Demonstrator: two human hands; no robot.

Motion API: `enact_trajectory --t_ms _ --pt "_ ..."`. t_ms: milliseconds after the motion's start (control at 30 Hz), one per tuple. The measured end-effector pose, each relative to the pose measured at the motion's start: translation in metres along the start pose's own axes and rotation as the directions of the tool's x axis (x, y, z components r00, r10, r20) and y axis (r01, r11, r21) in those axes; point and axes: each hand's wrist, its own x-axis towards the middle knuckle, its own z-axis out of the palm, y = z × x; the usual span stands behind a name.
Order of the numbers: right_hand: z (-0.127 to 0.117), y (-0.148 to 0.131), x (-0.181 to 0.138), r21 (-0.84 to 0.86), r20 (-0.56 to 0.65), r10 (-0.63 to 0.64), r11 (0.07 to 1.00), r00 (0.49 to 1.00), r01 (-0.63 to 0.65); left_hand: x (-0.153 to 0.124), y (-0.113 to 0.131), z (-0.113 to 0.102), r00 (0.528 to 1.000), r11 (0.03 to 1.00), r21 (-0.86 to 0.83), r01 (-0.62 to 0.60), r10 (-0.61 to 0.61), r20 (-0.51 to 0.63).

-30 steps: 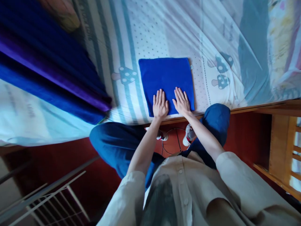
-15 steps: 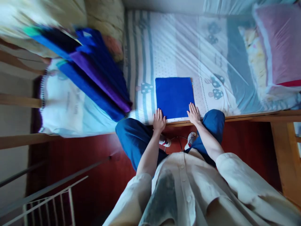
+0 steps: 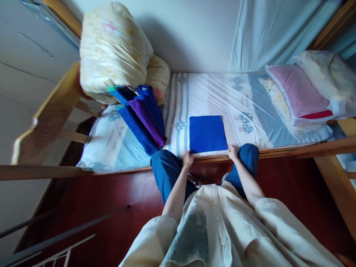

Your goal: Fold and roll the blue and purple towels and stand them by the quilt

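Observation:
A flat, square folded blue cloth (image 3: 208,133) lies on the bed in front of me. My left hand (image 3: 188,159) is closed in a pinch at its near left corner, which curls slightly. At the near right corner, my right hand (image 3: 233,152) is closed with its fingertips on the edge. Left of the square are several folded lengths of fabric: a blue one (image 3: 139,130), a purple one (image 3: 147,120) and darker blue ones behind.
A bulky yellow-patterned quilt (image 3: 112,55) stands at the bed's left end. Pink pillow (image 3: 302,91) and other bedding lie at the right. The bed's wooden edge (image 3: 289,149) runs by my knees. A white metal rack (image 3: 66,256) is low at left.
Both hands have gone from lying flat on the cloth's near corners to gripping those corners. The camera has tilted up, showing more of the wall and quilt.

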Motion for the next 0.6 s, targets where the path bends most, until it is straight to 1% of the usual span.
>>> enact_trajectory --t_ms 67,200,433,600 --pt "-0.003 0.002 -0.002 0.070 -0.025 0.020 0.997 0.999 -0.019 0.001 0.000 -0.001 1.000 0.998 -0.057 0.021 -0.022 -0.019" --pt "-0.006 0.003 -0.004 0.137 -0.036 0.010 0.991 0.999 -0.005 0.002 0.000 -0.003 0.999 0.995 -0.098 0.026 -0.031 -0.042" --pt "0.003 0.000 -0.003 0.279 -0.024 0.027 0.960 0.999 -0.019 0.005 -0.002 -0.004 0.998 0.989 -0.148 0.021 -0.029 -0.056" --pt "0.007 -0.002 -0.002 0.320 -0.001 0.025 0.947 1.000 -0.023 0.008 -0.006 -0.005 0.997 0.983 -0.177 0.049 -0.057 -0.043"
